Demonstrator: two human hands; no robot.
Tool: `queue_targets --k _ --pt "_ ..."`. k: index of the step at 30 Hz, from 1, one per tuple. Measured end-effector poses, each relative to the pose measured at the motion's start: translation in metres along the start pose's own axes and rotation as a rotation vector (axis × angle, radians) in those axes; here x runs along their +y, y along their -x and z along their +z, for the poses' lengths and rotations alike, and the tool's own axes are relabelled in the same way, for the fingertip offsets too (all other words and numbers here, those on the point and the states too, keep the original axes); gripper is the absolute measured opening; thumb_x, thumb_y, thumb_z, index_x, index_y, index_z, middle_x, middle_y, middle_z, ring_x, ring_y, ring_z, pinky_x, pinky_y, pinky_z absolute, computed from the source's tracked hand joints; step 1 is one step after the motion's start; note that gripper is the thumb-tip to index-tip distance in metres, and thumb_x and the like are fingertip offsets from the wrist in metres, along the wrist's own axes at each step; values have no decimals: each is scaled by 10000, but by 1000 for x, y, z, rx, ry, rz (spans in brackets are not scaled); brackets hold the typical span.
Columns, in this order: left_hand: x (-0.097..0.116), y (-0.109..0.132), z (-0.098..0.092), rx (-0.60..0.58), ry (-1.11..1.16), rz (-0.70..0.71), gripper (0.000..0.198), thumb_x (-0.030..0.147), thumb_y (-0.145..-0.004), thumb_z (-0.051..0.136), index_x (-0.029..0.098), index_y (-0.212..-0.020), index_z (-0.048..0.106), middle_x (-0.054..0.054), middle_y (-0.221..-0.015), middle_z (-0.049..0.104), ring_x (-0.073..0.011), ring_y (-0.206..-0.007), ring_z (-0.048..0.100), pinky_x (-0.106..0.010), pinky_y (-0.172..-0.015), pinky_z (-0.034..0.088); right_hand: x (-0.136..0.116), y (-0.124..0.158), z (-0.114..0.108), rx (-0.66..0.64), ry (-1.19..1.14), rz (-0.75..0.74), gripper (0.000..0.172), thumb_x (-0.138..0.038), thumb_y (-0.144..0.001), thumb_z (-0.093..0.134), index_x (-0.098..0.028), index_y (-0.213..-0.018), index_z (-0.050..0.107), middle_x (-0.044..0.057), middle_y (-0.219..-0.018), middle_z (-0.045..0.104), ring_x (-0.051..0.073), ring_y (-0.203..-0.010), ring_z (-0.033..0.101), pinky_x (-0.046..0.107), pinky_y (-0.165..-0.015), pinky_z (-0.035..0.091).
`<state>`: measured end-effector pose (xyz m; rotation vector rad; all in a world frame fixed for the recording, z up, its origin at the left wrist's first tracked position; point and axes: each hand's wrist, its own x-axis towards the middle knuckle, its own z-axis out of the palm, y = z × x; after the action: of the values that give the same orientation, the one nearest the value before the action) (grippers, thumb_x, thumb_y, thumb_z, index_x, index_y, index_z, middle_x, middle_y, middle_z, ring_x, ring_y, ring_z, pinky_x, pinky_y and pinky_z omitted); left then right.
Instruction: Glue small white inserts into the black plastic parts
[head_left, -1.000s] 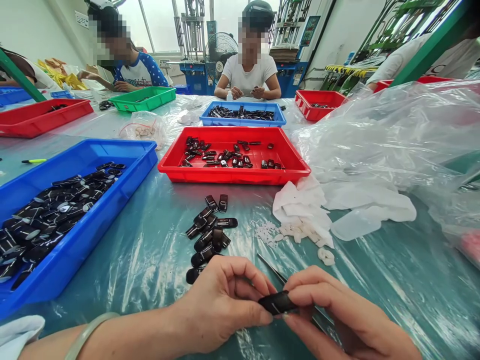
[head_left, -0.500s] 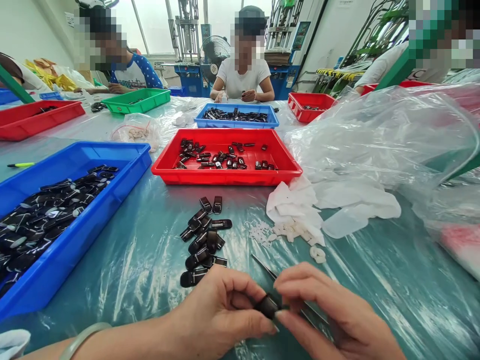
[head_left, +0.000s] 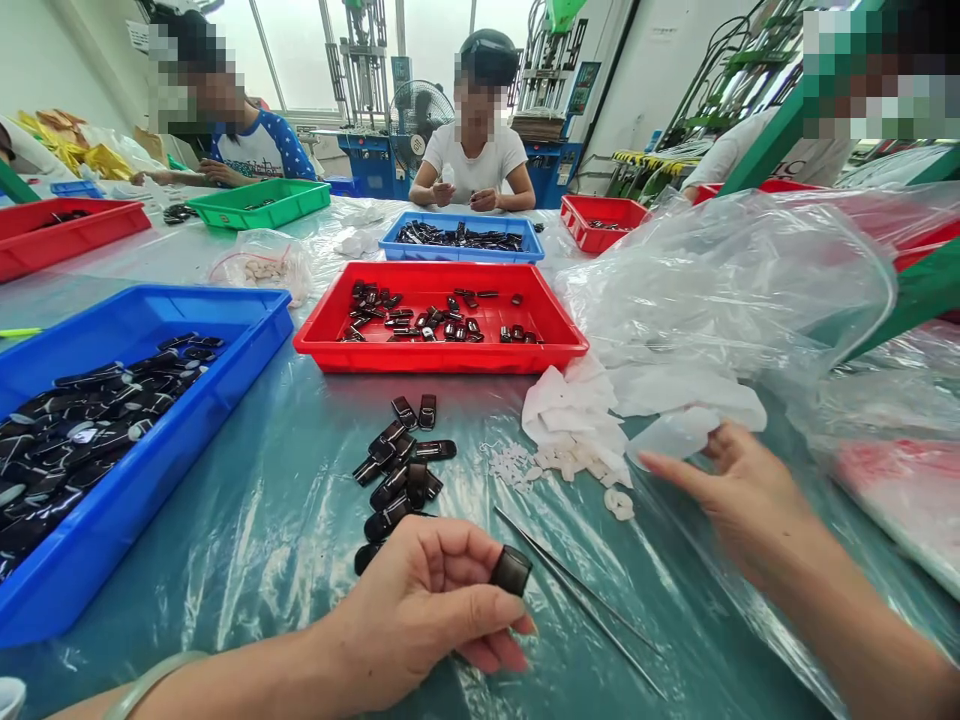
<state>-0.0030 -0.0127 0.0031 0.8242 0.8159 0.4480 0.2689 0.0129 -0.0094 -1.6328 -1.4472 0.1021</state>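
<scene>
I have the left hand [head_left: 442,605] pinching a black part [head_left: 512,571], its end apparently left exposed for access; tweezers [head_left: 541,556] lie just right of that grip, likely handy. My right hand [head_left: 757,490] spans a translucent container [head_left: 675,435]; from here I can't tell whether it's gripped.

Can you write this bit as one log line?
left hand: holding small dark piece | right hand: at translucent bottle, grip unclear | tweezers: lying between hands

- The head view is above the near side of the table [head_left: 300,470].
- It faces forward and down, toward the far edge.
- The left hand [head_left: 442,600] and right hand [head_left: 750,490] are near, the window [head_left: 304,50] is far.
</scene>
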Motion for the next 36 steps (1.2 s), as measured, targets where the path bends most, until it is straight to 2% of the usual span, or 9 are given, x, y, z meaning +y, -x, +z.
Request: queue_targets --k 2,4,8,11,14,17,20,28,36 --pt "1 0 0 0 21 -8 248 277 -648 737 101 -760 603 -76 -745 680 -125 -601 650 -189 -546 487 2 3 3 -118 2 16 73 -215 -751 640 -159 -797 635 36 -672 717 170 -563 681 205 -470 521" --pt "1 1 0 -5 40 -14 252 263 -636 744 101 -766 602 -74 -741 680 -124 -600 652 -186 -545 490 0 6 3 -159 23 20 76 -228 -751 634 -160 -785 639 36 -686 720 182 -582 683 228 -492 527" --pt "-1 0 -1 -50 73 -3 233 231 -633 746 102 -769 607 -67 -720 677 -122 -596 654 -177 -537 489 -19 17 -2 -62 132 -72 290 -315 -717 673 -195 -979 640 64 -877 697 251 -808 660 344 -671 512" --pt "-5 0 -2 -87 91 1 218 206 -624 752 105 -761 615 -52 -684 667 -111 -579 647 -161 -523 479 -37 30 -6 -36 176 -247 322 -256 -763 622 -271 -1084 605 45 -1027 630 224 -916 612 343 -783 474" --pt "-7 0 -1 -115 117 -9 219 214 -615 758 108 -757 629 -46 -664 663 -110 -567 642 -167 -522 483 -51 41 -7 -66 251 -510 355 -125 -806 542 -272 -1129 566 70 -1068 581 210 -928 588 334 -762 482" --pt "-7 0 1 -112 127 -40 227 213 -595 765 112 -754 638 -34 -630 653 -116 -561 635 -187 -534 498 -57 45 -5 -85 334 -643 362 -61 -812 508 -252 -1117 549 95 -1042 570 242 -964 558 397 -813 465" --pt "-5 0 2 -107 107 -62 221 202 -580 771 115 -739 645 -23 -604 641 -106 -546 620 -183 -536 494 -59 46 -4 -56 397 -750 376 -22 -808 461 -262 -1085 541 95 -1005 567 247 -949 539 398 -757 459" --pt "-3 -1 3 -125 61 -93 250 269 -558 791 110 -707 669 -17 -600 618 -88 -545 582 -170 -541 465 -62 47 -7 -30 399 -860 389 7 -785 446 -266 -1041 552 116 -956 587 269 -903 556 430 -728 410" --pt "-5 1 1 -141 71 -107 268 264 -555 798 102 -732 678 -16 -606 617 -76 -545 569 -159 -545 458 -63 55 -11 -108 380 -803 463 17 -768 511 -284 -1118 545 95 -991 599 266 -953 544 452 -788 401"
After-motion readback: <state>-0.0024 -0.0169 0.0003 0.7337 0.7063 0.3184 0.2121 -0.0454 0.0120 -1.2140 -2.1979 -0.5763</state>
